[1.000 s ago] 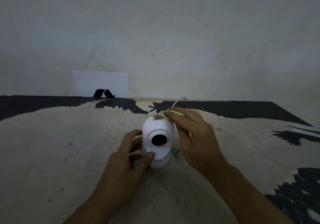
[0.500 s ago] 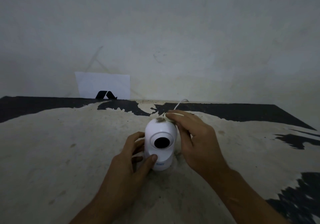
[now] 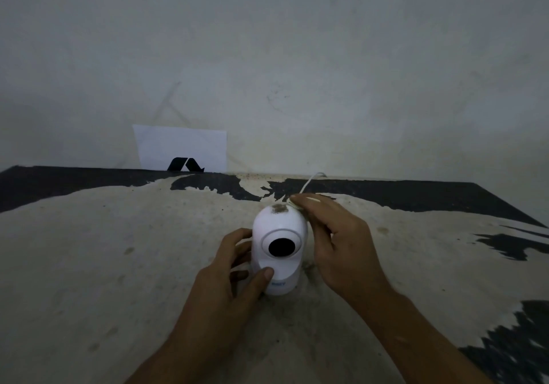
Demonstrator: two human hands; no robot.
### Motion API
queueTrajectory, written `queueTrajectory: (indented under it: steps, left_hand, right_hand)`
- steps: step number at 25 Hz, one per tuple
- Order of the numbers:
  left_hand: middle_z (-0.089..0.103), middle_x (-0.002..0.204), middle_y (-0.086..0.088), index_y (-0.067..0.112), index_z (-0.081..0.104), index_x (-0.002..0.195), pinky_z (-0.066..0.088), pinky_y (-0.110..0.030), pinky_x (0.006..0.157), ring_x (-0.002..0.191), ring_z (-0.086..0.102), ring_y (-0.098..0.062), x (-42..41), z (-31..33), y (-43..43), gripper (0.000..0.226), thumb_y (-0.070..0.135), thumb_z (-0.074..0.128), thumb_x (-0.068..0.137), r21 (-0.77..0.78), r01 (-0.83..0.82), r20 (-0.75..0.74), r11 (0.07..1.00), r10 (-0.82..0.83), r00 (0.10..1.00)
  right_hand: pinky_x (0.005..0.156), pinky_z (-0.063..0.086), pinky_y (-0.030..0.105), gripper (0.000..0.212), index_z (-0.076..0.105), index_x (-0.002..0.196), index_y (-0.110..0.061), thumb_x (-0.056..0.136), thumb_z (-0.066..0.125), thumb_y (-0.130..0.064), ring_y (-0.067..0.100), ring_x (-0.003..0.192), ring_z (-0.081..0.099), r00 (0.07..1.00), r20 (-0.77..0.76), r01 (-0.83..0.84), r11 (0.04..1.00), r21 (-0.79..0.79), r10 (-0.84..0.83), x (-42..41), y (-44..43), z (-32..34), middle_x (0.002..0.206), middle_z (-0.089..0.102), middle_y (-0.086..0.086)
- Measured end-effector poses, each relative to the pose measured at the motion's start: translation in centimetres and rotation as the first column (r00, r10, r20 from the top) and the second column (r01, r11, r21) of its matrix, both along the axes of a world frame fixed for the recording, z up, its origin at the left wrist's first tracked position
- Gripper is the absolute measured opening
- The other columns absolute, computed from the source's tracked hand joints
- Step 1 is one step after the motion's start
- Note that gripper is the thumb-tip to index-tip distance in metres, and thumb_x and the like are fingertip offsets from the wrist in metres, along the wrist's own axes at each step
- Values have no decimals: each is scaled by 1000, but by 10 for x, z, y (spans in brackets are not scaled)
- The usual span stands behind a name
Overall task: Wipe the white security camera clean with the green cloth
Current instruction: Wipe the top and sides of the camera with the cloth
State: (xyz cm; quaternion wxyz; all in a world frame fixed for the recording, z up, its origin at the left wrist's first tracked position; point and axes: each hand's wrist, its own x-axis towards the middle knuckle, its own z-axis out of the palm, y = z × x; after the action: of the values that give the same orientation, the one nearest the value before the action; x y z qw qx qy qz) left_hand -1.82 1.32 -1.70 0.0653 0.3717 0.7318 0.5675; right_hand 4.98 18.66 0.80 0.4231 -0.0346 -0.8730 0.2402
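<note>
The white security camera (image 3: 279,229) stands upright on the worn table, its dark lens facing me and a patch of brown dirt on its top. My left hand (image 3: 231,282) grips its base from the left, thumb on the front. My right hand (image 3: 338,244) curls around its right side, fingertips at the top pinching a thin white cable (image 3: 310,181) that runs back toward the wall. No green cloth is in view.
The table (image 3: 118,265) has a flaking cream surface with black patches at the back and right. A white card with a black logo (image 3: 181,149) leans against the grey wall at the back left.
The camera and both hands sit slightly further right and lower in view. Both grips look the same.
</note>
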Motion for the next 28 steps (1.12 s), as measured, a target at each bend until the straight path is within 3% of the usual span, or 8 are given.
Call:
queueTrajectory:
  steps: [5,9,12,14,18,22,26,28]
  left_hand:
    - [50,113,33,51,37,116,47,-15,84,103,54,6,-1,1,0,52,50,58,68,3,4,29,1000,-4,1000]
    - [46,108,38,56,34,112,44,-4,73,98,52,13,-1,1,0,50,52,57,68,-20,5,11,1000,-4,1000]
    - [50,114,32,53,35,115,46,-10,80,103,53,7,-2,0,0,53,52,58,67,-3,6,35,1000,-6,999]
    - [51,114,30,52,36,114,47,-12,81,103,52,8,-2,0,0,52,52,57,67,-3,12,44,1000,-12,999]
    - [51,118,29,50,36,117,47,-13,82,105,51,9,-3,-1,0,54,54,57,67,-3,13,40,1000,-13,999]
    - [53,124,21,47,36,120,47,-22,91,109,52,3,-1,-1,0,56,54,56,68,-4,13,49,1000,-13,999]
    - [53,127,18,48,36,120,49,-29,93,109,54,0,-1,1,0,57,54,56,67,-17,11,51,1000,-10,999]
    - [53,126,19,49,36,119,49,-30,93,109,54,-1,-1,2,0,56,54,56,67,-15,14,55,1000,-13,998]
  right_hand:
    - [99,39,10,36,66,114,-10,86,46,-3,2,108,54,999,-32,10,1000,0,-10,4,5,7,113,67,3]
    - [101,41,16,33,65,117,-12,92,43,-16,7,112,56,994,64,-88,996,14,87,-2,1,20,120,66,2]
    - [94,36,3,32,66,115,-14,91,51,0,-1,104,53,989,138,-42,999,-17,44,-4,9,18,116,68,2]
    - [90,36,1,33,67,113,-15,91,51,4,-4,103,54,992,119,-32,999,-31,35,-3,11,19,114,69,-1]
    - [95,35,3,33,62,121,-17,94,46,-7,-13,109,49,988,121,-98,995,2,97,0,5,24,118,61,-12]
    - [86,33,-3,32,63,119,-19,94,50,-4,-26,99,46,986,164,-36,999,-5,36,7,10,24,116,67,-5]
    - [77,45,5,32,45,126,-25,96,49,-16,-9,97,59,994,103,-27,990,-141,42,15,2,26,107,66,-16]
    - [71,46,5,25,44,118,-29,94,50,-24,-8,91,61,993,115,-15,991,-131,30,20,-4,22,100,61,-28]
